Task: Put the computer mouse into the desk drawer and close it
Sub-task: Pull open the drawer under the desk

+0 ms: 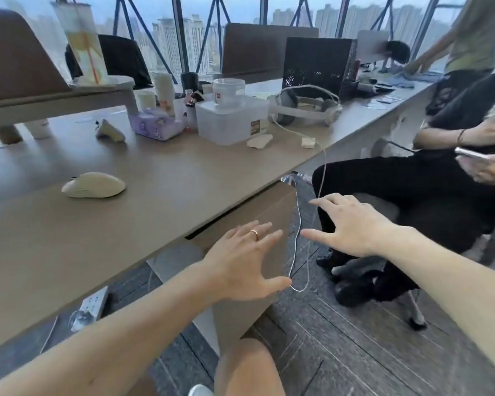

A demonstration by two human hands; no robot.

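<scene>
Head view: computer mouse [93, 184] untouched on the desk [183, 178]; left hand [242, 264] and right hand [352, 224], both spread and empty, before the shut drawer [257, 207] (charging cable [297, 224] dangling between). Nothing yet done.

A dangling white cable [297, 224] hangs across the drawer [257, 207] front

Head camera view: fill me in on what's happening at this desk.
A person reaches both bare hands toward the closed tan drawer front under the desk edge. The left hand is spread open in front of it; the right hand is open beside a dangling thin white cable. Neither holds anything. The cream-coloured computer mouse lies untouched on the tan desktop.
</scene>
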